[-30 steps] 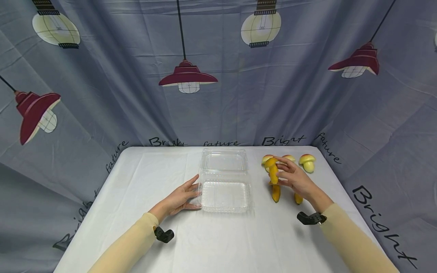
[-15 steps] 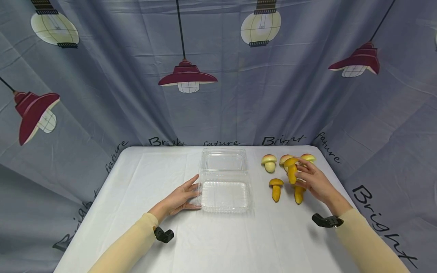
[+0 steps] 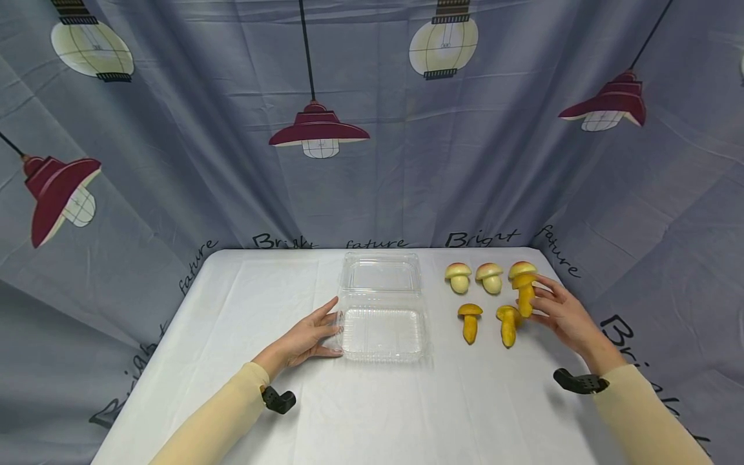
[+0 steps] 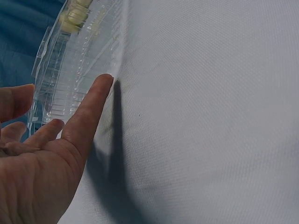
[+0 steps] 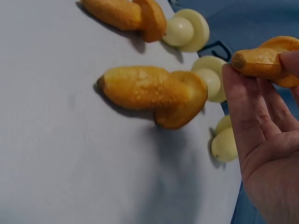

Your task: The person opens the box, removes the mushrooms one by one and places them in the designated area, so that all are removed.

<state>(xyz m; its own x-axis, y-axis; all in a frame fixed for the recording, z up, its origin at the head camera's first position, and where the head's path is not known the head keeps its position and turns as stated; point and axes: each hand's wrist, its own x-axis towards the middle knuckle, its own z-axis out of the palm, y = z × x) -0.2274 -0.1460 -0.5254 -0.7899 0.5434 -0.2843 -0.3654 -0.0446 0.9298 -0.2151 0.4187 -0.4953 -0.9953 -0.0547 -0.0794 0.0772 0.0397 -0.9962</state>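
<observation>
My right hand [image 3: 565,314] pinches a yellow-orange mushroom [image 3: 526,300] at the right of the table. In the right wrist view, the thumb and fingers hold this mushroom [image 5: 261,62] above the cloth, stem end toward the camera. Two more yellow mushrooms lie below and left of it: one at left [image 3: 469,324] and one nearer the hand [image 3: 508,328]. My left hand [image 3: 303,337] rests at the left side of an open clear plastic clamshell box [image 3: 383,356], its fingers extended. In the left wrist view, a fingertip reaches the base of the box wall [image 4: 56,93].
Behind the yellow mushrooms, pale mushrooms with reddish caps form a row: left [image 3: 458,279], middle [image 3: 490,278] and right [image 3: 521,267], the last partly hidden by the held mushroom. The box's lid [image 3: 380,257] lies back toward the curtain [image 3: 378,194]. White cloth [image 3: 395,413] covers the table.
My right hand has moved right with the yellow mushroom, passing over the left and middle positions to the right side of the row. The left hand and box have stayed put.
</observation>
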